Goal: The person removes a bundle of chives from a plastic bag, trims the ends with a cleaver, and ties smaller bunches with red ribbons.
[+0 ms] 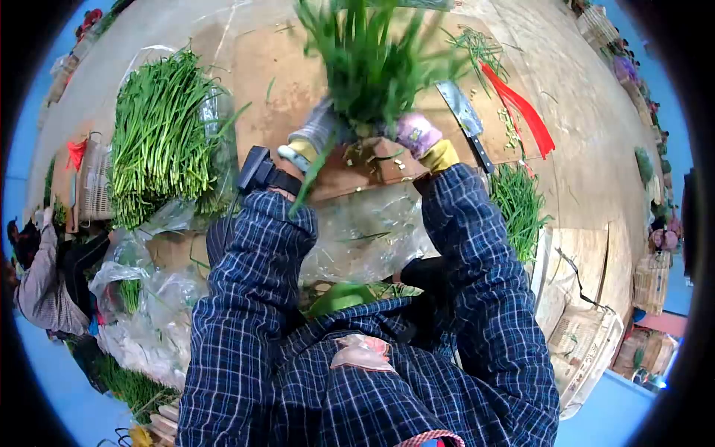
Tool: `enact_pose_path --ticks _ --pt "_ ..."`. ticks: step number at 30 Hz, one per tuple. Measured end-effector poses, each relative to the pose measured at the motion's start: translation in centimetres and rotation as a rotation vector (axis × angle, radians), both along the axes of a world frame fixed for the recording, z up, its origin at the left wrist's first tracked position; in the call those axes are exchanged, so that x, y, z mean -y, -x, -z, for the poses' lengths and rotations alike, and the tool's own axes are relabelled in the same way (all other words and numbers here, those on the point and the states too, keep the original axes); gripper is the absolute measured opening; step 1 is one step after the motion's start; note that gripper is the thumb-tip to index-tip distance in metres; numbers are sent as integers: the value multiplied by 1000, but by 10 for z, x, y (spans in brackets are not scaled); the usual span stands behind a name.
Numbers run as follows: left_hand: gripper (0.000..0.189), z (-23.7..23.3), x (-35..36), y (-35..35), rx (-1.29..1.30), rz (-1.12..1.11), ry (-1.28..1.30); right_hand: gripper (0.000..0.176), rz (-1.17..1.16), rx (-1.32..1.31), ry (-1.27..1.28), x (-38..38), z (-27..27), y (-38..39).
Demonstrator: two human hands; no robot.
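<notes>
Both my gloved hands grip one upright bunch of green chives (369,63) at its base, over a brown cardboard-covered table (268,71). My left hand (314,138) wears a grey glove and holds the bunch's left side. My right hand (417,134) wears a pink-purple glove and holds its right side. The leaves are blurred. Cut bits lie on a small board (365,167) just under my hands.
A cleaver (463,119) lies right of my hands, beside red strips (521,112). A big pile of chives (160,138) sits on plastic at left, a smaller pile (518,201) at right. A seated person (41,287) is far left. Baskets stand at right.
</notes>
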State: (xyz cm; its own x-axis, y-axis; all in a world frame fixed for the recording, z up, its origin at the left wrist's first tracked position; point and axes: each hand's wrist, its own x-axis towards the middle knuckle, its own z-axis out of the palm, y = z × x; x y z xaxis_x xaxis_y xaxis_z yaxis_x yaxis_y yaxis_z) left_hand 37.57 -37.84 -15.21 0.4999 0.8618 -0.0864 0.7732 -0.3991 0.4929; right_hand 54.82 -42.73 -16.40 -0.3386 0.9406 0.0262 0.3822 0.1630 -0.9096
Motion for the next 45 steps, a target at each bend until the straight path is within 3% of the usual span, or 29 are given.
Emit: enact_pose_path --ticks 2,4,7,11,12,13,15,16,17,18,19,20,21,23,24,28,30,31,33,35,36,38,39,40,41,42,43,44,45 --pt "69 8 2 5 -63 5 -53 27 105 92 98 10 8 3" --pt "67 11 5 11 -91 10 -92 32 227 -5 90 14 9 15" --pt "65 13 -3 7 -81 37 -152 30 194 -36 -139 2 3 21" --pt "63 26 -39 -19 427 200 -220 31 144 -211 -10 -7 -40 10" --pt "53 12 -22 -28 653 108 45 38 198 -459 -116 1 -42 13" --pt "43 -3 -4 -38 901 -13 284 37 302 -328 66 9 -70 10" --pt "27 2 24 -62 1171 -144 663 44 352 -461 209 15 -65 -8" --pt "22 20 39 -78 1276 -236 874 39 388 -294 198 10 -38 -30" --pt "18 33 50 -92 1158 -344 867 42 427 -183 249 11 -3 -53" --pt "17 71 66 -110 1536 -317 1351 45 458 -73 303 11 30 -75" --pt "16 143 65 -137 1274 -142 835 56 495 -21 421 19 51 -86" --pt "22 144 86 -148 1101 -250 696 54 456 174 541 25 62 -89" --pt "22 146 97 -145 1110 -256 695 52 414 371 655 29 69 -90" --pt "21 149 120 -136 1260 -231 681 52 376 467 538 39 86 -91" --pt "23 152 137 -132 1328 -221 678 53 283 596 616 42 66 -71" --pt "43 125 199 -92 585 -143 299 48 -144 692 602 56 55 -24" --pt "38 173 211 -100 1165 -322 749 50 -220 630 576 64 58 -9" --pt "32 161 215 -92 1299 -433 839 53 -256 709 661 64 23 7" --pt "22 128 204 -89 1556 -610 912 52 -39 480 507 71 16 2" --pt "16 74 168 -88 1771 -724 857 49 6 306 341 58 -7 -15" --pt "14 40 144 -76 1217 -462 537 47 112 181 344 49 -16 -19" --pt "14 36 84 -70 834 -167 464 43 299 -3 349 35 -36 -26" --pt "15 46 59 -76 1010 -148 687 42 375 -57 338 27 -41 -29" --pt "17 27 50 -76 1026 -251 819 45 283 -20 113 17 -34 -37" --pt "20 5 40 -75 1038 -355 945 50 400 68 207 14 -45 -30" --pt "20 19 24 -78 1034 -347 951 55 511 149 310 11 -55 -23" --pt "31 46 2 -81 787 -348 820 61 536 6 329 -46 40 -55" --pt "46 75 -17 -83 541 -348 683 70 527 217 396 -63 65 -63" --pt "63 92 -30 -84 297 -345 537 82 622 553 300 -49 51 -49"
